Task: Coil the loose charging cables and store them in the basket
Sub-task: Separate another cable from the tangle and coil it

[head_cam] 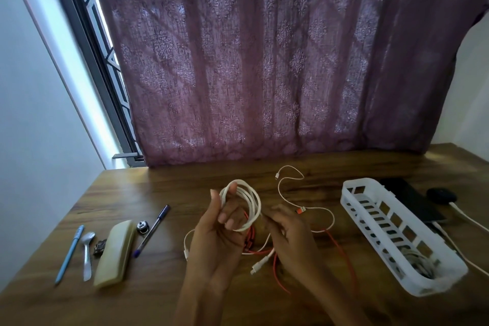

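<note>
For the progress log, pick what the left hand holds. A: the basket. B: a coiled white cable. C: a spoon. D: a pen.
B: the left hand has the white cable looped in a coil round its fingers.

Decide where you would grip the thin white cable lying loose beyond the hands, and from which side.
Pinch the thin white cable at its small far plug, coming from above. That end lies flat on bare table, apart from everything else; the nearer part runs to an orange plug among crossing cables.
</note>
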The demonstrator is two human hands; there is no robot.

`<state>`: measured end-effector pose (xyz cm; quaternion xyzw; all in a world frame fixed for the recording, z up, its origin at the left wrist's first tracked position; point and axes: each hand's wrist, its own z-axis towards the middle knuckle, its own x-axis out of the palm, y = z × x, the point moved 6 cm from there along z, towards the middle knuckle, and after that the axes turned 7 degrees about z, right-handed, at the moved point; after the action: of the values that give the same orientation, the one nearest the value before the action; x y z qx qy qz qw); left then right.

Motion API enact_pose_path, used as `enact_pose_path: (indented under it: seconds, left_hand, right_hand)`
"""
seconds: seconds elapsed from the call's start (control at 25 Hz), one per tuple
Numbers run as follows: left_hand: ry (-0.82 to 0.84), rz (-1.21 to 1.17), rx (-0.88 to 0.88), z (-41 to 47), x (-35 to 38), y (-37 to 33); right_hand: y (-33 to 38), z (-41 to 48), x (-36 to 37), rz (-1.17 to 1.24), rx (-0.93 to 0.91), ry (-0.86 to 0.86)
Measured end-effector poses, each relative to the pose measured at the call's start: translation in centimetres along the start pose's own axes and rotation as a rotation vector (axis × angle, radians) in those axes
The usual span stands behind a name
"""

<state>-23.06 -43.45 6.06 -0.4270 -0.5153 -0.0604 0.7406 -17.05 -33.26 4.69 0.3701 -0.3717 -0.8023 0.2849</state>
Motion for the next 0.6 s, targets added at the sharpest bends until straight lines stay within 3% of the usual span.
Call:
enact_pose_path:
  seconds: [0.16, 0.36, 0.52, 0.6]
  left_hand:
    - [0.025, -0.025, -0.034, -0.2, 0.8, 0.8]
    - [0.077, -0.056, -0.033, -0.2, 1.3, 0.3]
    - [0.043, -0.005, -0.027, -0.4, 1.3, 0.0]
    - [-0.002, 0.070, -0.031, -0.5, 1.2, 0.1]
  right_hand:
    - [-0.1, -0.4, -0.1, 0.147, 0.094, -0.130]
    - [0.3, -1.1, 0.4, 0.095, 0.106, -0.105]
    - [1.5, -0.9, 0.6, 0.612, 0.333, 0.030]
    - [2.7, -0.6, 0.3, 0.597, 0.342, 0.084]
